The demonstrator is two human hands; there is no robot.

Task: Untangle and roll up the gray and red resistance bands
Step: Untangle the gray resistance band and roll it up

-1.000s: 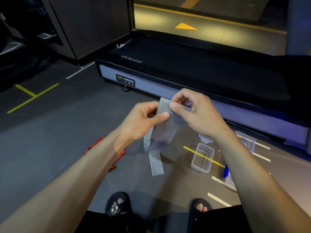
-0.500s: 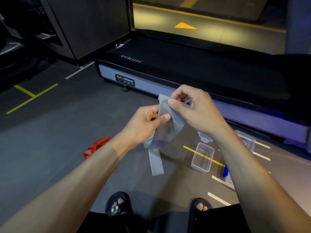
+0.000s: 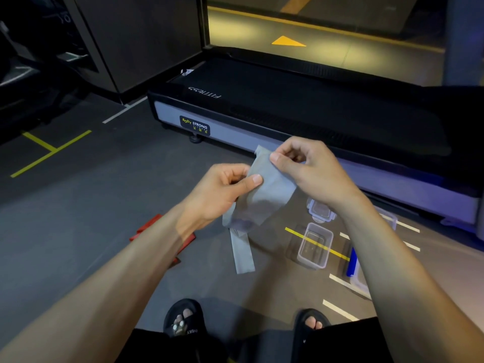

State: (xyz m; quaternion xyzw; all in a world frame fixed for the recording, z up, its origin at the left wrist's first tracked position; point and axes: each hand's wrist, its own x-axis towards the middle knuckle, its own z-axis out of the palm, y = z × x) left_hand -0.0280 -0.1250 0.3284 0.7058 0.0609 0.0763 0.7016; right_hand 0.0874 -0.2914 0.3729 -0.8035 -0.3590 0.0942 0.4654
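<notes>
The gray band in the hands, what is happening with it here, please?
A person holds the gray band up in front of them. The left hand pinches its left edge, and the right hand pinches its upper end. It is not rolled up yet: a loose tail hangs down towards the floor. The red band lies on the floor, partly hidden under the left forearm. An open clear container stands on the floor at the right.
</notes>
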